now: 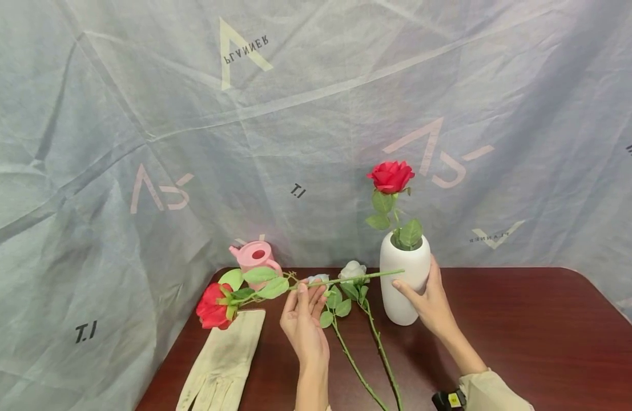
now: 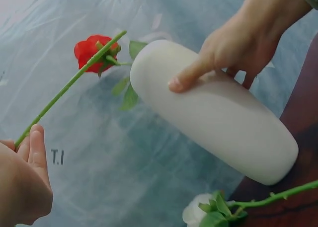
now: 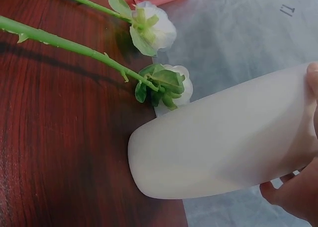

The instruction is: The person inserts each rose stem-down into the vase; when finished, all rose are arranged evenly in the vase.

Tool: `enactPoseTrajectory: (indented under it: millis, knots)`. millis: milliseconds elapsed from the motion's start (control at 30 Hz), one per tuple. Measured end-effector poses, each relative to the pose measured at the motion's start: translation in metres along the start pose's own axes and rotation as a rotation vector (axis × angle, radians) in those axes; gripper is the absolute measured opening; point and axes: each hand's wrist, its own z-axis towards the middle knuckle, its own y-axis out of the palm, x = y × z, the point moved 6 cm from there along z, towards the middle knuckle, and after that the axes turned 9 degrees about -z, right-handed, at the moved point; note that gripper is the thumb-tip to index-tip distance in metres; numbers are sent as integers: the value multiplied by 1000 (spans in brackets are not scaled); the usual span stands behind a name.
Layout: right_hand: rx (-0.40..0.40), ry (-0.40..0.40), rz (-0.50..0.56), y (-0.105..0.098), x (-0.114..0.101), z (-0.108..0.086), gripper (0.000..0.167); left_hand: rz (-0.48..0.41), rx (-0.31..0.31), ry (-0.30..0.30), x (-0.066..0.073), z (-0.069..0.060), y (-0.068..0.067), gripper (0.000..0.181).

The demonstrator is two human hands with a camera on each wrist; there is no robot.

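Note:
In the head view my left hand [image 1: 306, 328] pinches the green stem of a red rose [image 1: 214, 307], which lies level in the air with its bloom to the left. The bare stem end [image 2: 117, 37] points toward the white vase [image 1: 405, 285] and passes in front of it. My right hand [image 1: 433, 299] grips the vase around its right side, thumb on the front. Another red rose [image 1: 391, 177] stands upright in the vase, its lower stem hidden inside. In the right wrist view only part of the right hand [image 3: 298, 187] shows at the vase's edge.
Two white roses, one with a clear bloom [image 1: 353, 270], lie on the dark red table [image 1: 526, 331] between my hands, stems toward me. A pink watering can [image 1: 255, 254] stands at the back left. Pale gloves [image 1: 225, 359] lie at the left. A grey sheet [image 1: 316, 142] hangs behind.

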Motion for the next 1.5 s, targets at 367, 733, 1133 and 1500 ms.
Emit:
enactPoseTrajectory:
  millis: [367, 733, 1133, 1500]
  knots:
    - [3, 21, -27, 1, 8, 1, 92, 96, -28, 121, 0, 19, 36, 27]
    - [4, 28, -52, 2, 13, 0, 94, 173, -62, 157, 0, 34, 57, 25]
    - [-8, 41, -55, -2, -20, -5, 90, 277, -83, 128, -8, 39, 68, 23]
    - [-9, 46, -66, -1, -19, -5, 90, 504, -160, 230, 9, 30, 105, 15]
